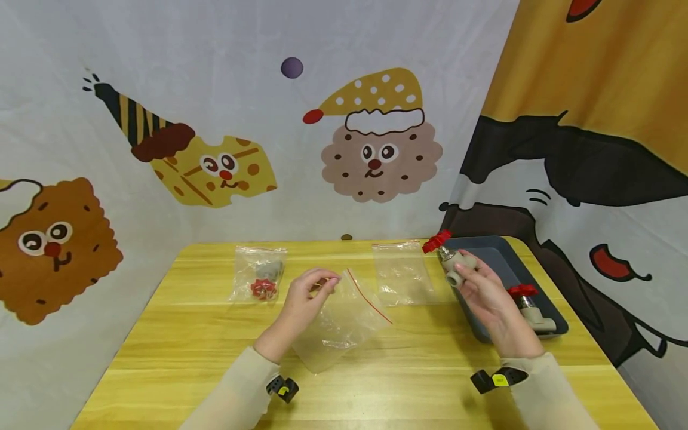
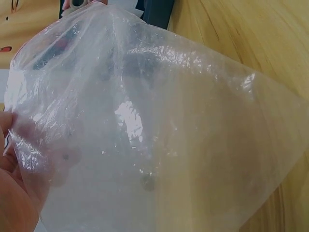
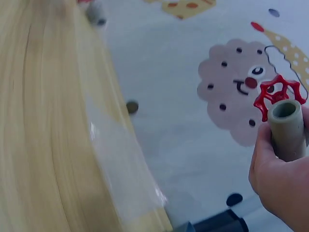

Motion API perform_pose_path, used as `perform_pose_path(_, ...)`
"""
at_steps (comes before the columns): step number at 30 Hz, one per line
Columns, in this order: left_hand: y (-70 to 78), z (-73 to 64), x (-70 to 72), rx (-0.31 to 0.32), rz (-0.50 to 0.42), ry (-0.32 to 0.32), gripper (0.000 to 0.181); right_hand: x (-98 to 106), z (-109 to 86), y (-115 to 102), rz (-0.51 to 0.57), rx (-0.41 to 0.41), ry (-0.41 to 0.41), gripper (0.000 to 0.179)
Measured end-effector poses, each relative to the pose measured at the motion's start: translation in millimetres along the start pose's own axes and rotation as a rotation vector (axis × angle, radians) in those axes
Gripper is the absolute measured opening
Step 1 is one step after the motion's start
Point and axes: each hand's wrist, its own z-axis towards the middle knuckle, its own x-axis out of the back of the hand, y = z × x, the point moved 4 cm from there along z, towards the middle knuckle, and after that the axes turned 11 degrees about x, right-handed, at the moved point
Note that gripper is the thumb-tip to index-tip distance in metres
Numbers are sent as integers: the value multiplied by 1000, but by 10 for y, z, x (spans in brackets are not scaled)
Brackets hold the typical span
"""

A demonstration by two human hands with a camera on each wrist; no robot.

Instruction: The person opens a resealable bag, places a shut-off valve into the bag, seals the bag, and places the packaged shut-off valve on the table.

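In the head view my left hand [image 1: 306,297] pinches a clear zip bag [image 1: 341,328] near its red-striped top edge. The bag hangs down over the table, and in the left wrist view the crinkled film [image 2: 159,130] fills most of the picture. My right hand [image 1: 491,298] grips a beige pipe valve [image 1: 457,263] with a red handwheel [image 1: 437,241], held up over the tray's near-left side. The right wrist view shows one round pipe opening of the valve [image 3: 286,128] facing the camera, fingers around its body.
A dark grey tray [image 1: 497,251] at the right holds another red-handled valve [image 1: 537,319]. At the back left lies a zip bag [image 1: 258,272] with a red-wheeled valve inside. A flat zip bag [image 1: 403,275] lies at the back middle. A printed curtain [image 1: 301,209] stands behind the wooden table [image 1: 188,358].
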Motion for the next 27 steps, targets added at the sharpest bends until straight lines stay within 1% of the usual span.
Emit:
perform_pose_path(2,-1,1,1,-12,4,2,14,-44,-20,17,34,-10,-6,34)
perform_pose_path(3,43,-7,7,-5,9,3,13,-66,-30,25,53,-15,-17,31)
perform_pose_path(5,44,-5,11,-5,16,1,14,-106,-49,47,83,-20,-47,26)
perform_pose_path(7,48,-4,17,-1,20,-2,14,-140,-68,69,101,-25,-78,26)
perform_pose_path(9,56,-2,23,13,27,-5,15,-170,-83,91,89,-29,-96,27)
perform_pose_path(10,16,8,22,7,26,-6,15,-183,-89,106,71,-33,-99,29)
perform_pose_path(13,27,14,31,9,27,-4,15,-224,-104,150,-5,-54,-94,35)
perform_pose_path(15,33,18,35,6,27,-2,15,-260,-116,182,-86,-65,-103,37)
perform_pose_path(20,39,23,42,0,37,6,15,-371,-161,245,-242,-55,-157,41)
perform_pose_path(23,43,21,41,3,34,10,15,-429,-183,273,-291,-47,-172,44)
perform_pose_path(27,53,19,38,-6,13,23,15,-489,-204,306,-338,-46,-169,47)
